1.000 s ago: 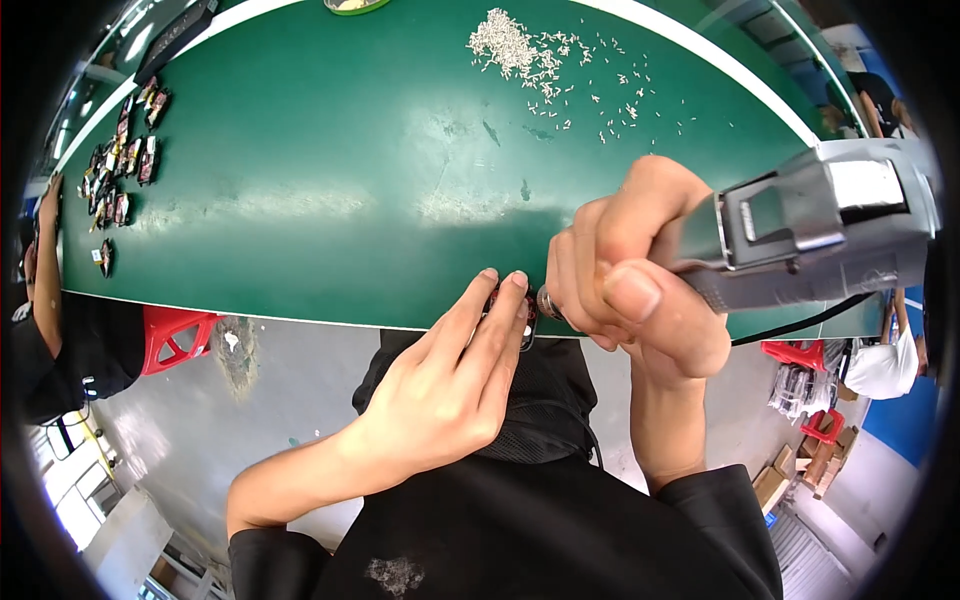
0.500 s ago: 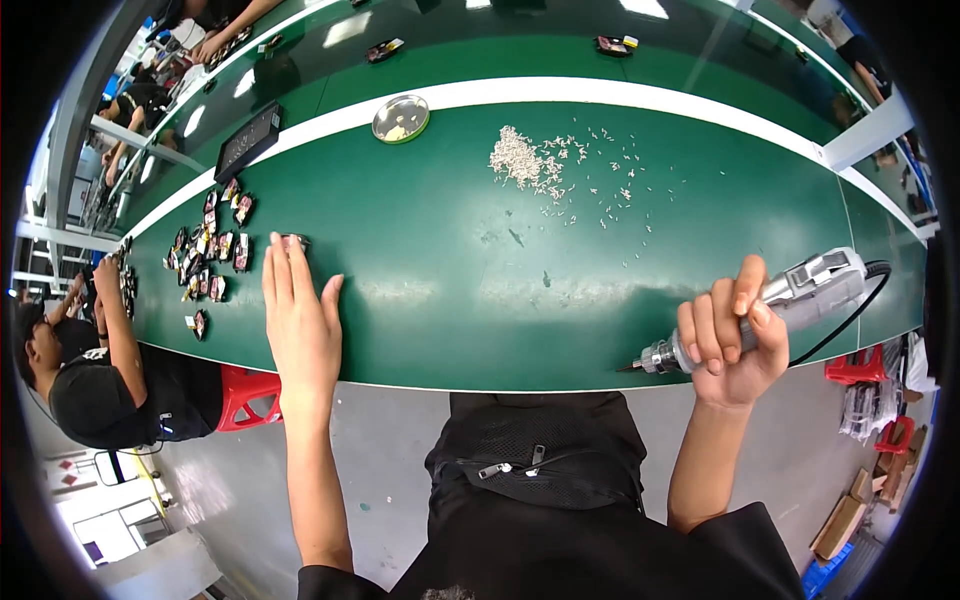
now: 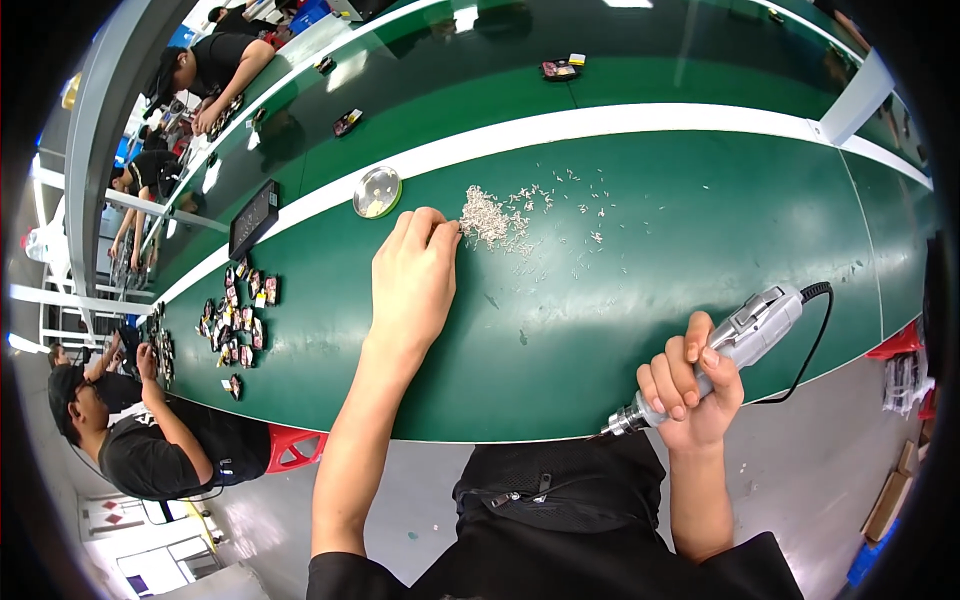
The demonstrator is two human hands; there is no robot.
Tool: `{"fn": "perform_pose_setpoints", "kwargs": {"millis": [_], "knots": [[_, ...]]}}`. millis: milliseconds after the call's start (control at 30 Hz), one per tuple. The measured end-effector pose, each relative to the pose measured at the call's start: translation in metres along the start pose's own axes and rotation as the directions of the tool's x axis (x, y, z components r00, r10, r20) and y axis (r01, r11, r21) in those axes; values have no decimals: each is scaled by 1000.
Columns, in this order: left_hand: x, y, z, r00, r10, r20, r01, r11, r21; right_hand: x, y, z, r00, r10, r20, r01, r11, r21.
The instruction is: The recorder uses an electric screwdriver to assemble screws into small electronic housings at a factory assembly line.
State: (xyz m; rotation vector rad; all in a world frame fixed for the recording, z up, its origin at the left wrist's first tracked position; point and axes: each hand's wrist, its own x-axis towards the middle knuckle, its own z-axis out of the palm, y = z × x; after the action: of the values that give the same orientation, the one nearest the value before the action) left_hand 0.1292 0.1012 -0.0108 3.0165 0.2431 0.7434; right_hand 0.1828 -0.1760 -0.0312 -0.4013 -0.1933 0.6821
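Nearby, the right hand [image 3: 692, 390] gripped an electric screwdriver [image 3: 755, 328] at the front of the green table [image 3: 540, 390]. Beyond, the left hand [image 3: 415, 275] bunched its fingers at a pile of tiny pale pieces [image 3: 484, 219]; whether it held any, I couldn't tell.

Black top [image 3: 590, 560] with short sleeves [image 3: 755, 570]; black mesh bag [image 3: 580, 490] in front, bearing metallic zip pulls [image 3: 505, 497]; the left hand [image 3: 415, 275] and right hand [image 3: 692, 388] are bare.
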Motion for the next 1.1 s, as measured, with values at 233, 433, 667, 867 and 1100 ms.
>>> {"fn": "perform_pose_setpoints", "kwargs": {"millis": [233,433,667,867,1100], "knots": [[7,-3,1,993,108,41,-109,994,31,0,-4,-3,999,20,31,-20,1000,18],[-22,-5,-9,979,-199,-41,176,930,-322,-5,-2,0,999,29,18,-29,1000,6],[-87,34,-49,840,-491,231,427,336,-839,-9,2,7,998,6,-57,-10,997,-74],[-119,49,-60,824,-514,240,377,181,-909,-9,16,25,995,49,-85,-54,997,-63],[-122,45,-53,725,-626,286,387,28,-922,-18,34,39,994,96,-57,-102,990,-99]]}}
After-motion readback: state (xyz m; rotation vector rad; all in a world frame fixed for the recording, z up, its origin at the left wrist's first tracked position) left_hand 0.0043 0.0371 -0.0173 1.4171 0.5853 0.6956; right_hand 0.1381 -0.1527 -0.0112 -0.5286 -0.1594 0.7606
